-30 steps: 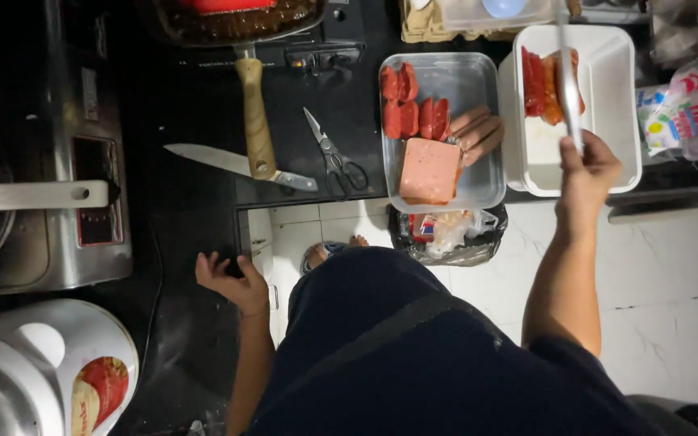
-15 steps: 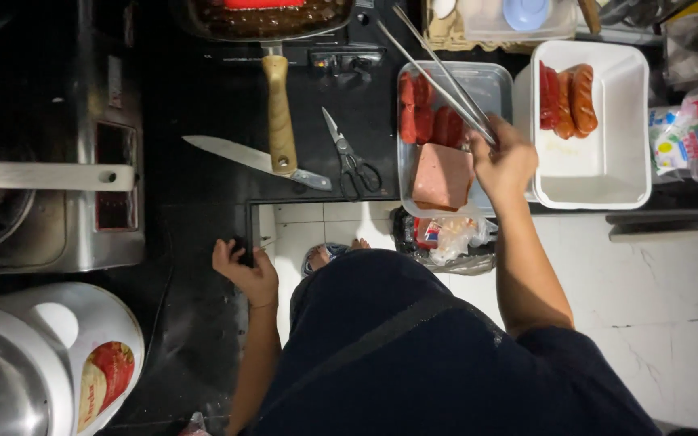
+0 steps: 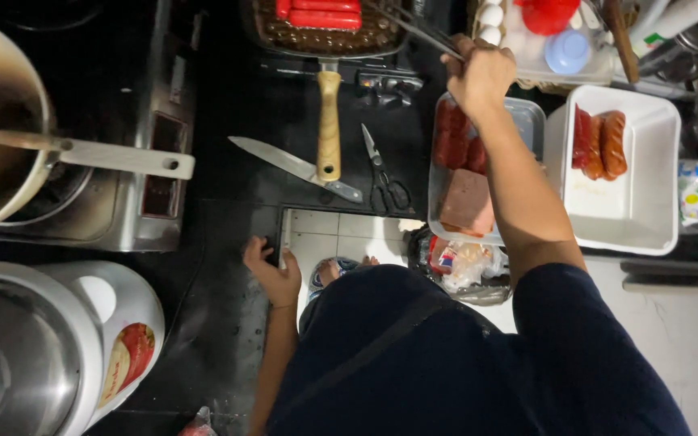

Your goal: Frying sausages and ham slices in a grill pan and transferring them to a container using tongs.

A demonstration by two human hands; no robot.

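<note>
- Tongs (image 3: 414, 28): long metal pair, held in the right hand (image 3: 482, 77); grip closed around the handle end, tips reaching up and left over the grill pan (image 3: 329, 36).
- Sausages (image 3: 321, 14): red, lying in the grill pan just beside the tong tips; whether the tips touch one cannot be told.
- Handling note, as a judgement: keep the tongs low and level over the ridges, squeeze lightly at mid-length of a sausage so it does not roll or split.
- Left hand (image 3: 272, 274): grip flat and open, fingers resting on the edge of the dark surface (image 3: 228, 234), holding nothing.
- Metal tray (image 3: 527, 121): under the right forearm, holding raw red sausages and a pink meat block (image 3: 466, 202).
- White tray (image 3: 632, 210): right of it, with browned sausages (image 3: 599, 145).
- Knife (image 3: 284, 165) and scissors (image 3: 381, 173): on the surface beside the pan's wooden handle.
</note>
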